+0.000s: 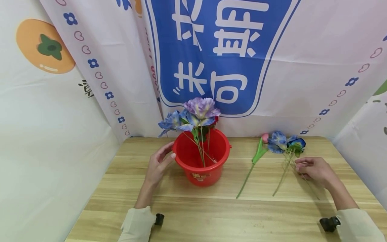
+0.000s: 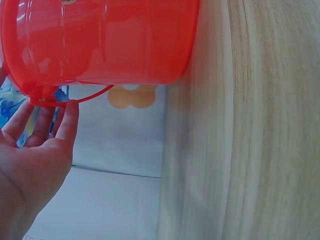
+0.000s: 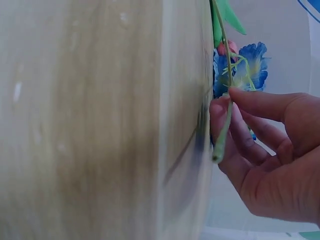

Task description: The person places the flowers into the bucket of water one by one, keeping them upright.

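Note:
A red bucket (image 1: 202, 174) stands on the wooden table, holding artificial flowers: a purple bloom (image 1: 202, 107), blue blooms (image 1: 172, 122) and a partly hidden red one. At its left side, my left hand (image 1: 158, 163) grips the rim, thumb in front; the left wrist view has fingers against the thin red handle (image 2: 92, 95). My right hand (image 1: 314, 169) pinches a thin green stem (image 3: 225, 127) between thumb and fingertips, over the table's right side. Two blue flowers (image 1: 277, 142) lie there with crossed stems; which bloom the pinched stem bears is hard to tell.
Left of the blue flowers lies a pink tulip (image 1: 264, 137) with green leaves and a long stem. Printed cloth (image 1: 287, 84) hangs behind the table (image 1: 229, 218) and along both sides. A black wrist device (image 1: 329, 223) is worn at each cuff.

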`<state>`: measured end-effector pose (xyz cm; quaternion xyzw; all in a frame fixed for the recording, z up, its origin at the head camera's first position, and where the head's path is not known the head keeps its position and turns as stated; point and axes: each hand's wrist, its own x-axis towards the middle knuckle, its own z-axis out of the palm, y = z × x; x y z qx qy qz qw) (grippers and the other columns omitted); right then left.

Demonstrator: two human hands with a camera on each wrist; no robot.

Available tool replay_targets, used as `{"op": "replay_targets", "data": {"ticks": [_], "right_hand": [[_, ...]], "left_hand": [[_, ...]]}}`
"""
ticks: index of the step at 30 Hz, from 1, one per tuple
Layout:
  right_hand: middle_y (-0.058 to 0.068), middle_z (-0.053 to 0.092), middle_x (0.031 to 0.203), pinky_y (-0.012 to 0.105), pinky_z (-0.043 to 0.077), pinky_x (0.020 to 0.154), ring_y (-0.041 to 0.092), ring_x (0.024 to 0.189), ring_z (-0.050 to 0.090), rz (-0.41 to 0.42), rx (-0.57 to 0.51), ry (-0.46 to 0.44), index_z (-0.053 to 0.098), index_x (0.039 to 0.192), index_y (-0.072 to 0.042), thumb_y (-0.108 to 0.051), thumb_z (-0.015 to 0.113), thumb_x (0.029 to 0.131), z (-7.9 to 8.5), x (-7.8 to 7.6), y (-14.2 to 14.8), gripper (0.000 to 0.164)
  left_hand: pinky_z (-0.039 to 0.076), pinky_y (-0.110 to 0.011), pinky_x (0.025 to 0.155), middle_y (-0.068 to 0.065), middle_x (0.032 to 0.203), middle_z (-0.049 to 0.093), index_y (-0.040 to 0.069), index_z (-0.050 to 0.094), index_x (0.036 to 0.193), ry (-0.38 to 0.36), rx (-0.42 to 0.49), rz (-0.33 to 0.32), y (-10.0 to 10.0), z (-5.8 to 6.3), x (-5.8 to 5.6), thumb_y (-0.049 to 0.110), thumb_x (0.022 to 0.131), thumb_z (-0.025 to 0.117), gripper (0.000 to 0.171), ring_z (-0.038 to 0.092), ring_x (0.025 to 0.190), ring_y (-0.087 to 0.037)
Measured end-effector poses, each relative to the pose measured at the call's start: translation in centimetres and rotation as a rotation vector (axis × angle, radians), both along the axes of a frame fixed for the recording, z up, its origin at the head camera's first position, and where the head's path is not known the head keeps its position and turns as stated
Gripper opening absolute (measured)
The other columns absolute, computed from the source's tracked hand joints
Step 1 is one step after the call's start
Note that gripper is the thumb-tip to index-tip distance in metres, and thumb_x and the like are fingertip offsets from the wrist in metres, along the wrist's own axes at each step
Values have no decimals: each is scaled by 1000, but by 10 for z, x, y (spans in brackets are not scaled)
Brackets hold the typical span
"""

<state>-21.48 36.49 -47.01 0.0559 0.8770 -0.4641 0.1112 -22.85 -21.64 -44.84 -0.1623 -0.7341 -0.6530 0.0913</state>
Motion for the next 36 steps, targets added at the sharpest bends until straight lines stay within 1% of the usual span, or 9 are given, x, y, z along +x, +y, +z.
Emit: {"op": "replay_targets", "data": {"ticks": [4, 7, 11, 16, 24, 26, 30, 33, 36], "right_hand": [[6, 79, 102, 30, 58, 61, 10, 72, 67, 13, 55, 15, 55, 138, 21, -4, 66, 104, 5, 2, -1, 44], [6, 78, 99, 31, 55, 59, 13, 67, 63, 19, 64, 20, 54, 140, 21, -4, 66, 104, 9, 5, -3, 45], [7, 78, 103, 31, 59, 62, 11, 72, 67, 9, 61, 44, 52, 144, 20, -5, 65, 103, 17, 10, -3, 49], [12, 77, 112, 31, 67, 72, 3, 82, 72, -18, 49, 98, 50, 146, 18, -6, 66, 104, 28, 18, -8, 51], [1, 75, 108, 29, 68, 79, -6, 84, 69, -37, 6, 214, 50, 147, 17, -9, 67, 105, 46, 28, -27, 52], [-4, 74, 106, 29, 68, 79, -8, 85, 69, -46, -10, 236, 50, 148, 16, -10, 67, 106, 51, 29, -34, 52], [-21, 68, 100, 26, 68, 79, -10, 88, 69, -66, -51, 280, 51, 149, 13, -11, 67, 106, 61, 31, -51, 51], [-27, 67, 98, 24, 67, 79, -11, 91, 69, -67, -88, 327, 52, 148, 13, -7, 66, 106, 69, 31, -63, 49], [-29, 67, 97, 23, 67, 78, -10, 92, 70, -63, -114, 377, 54, 147, 13, -4, 67, 105, 76, 31, -74, 47]], "left_hand": [[54, -15, 108, -23, 151, 61, -1, 58, 150, 3, -3, -4, 0, 1, 0, 7, 102, 68, 50, 60, 132, -10], [54, -16, 108, -23, 152, 61, -1, 58, 150, 6, -3, -4, 0, 0, 0, 7, 102, 68, 50, 60, 133, -10], [54, -16, 107, -23, 152, 61, -1, 58, 150, 8, -3, -5, -1, -1, -2, 7, 102, 68, 50, 60, 133, -9], [54, -16, 107, -22, 152, 61, -1, 59, 150, 7, 4, -7, -1, -1, -2, 7, 101, 68, 50, 60, 132, -8], [54, -16, 108, -23, 152, 61, -2, 58, 150, 2, 9, -7, 0, 0, 0, 7, 102, 68, 51, 60, 132, -7], [54, -16, 108, -22, 153, 60, -1, 58, 151, 1, 6, -8, 0, 1, 0, 7, 102, 68, 51, 60, 133, -8], [54, -15, 108, -22, 154, 60, -1, 57, 151, -1, 2, -3, -1, 0, 1, 7, 103, 67, 51, 59, 133, -8], [54, -15, 107, -21, 155, 59, 0, 57, 152, -6, -1, 8, 0, -1, 1, 9, 103, 67, 51, 59, 134, -8], [55, -16, 106, -20, 155, 60, 1, 57, 152, -17, 8, 17, 1, 0, 2, 10, 103, 68, 51, 59, 134, -8]]}}
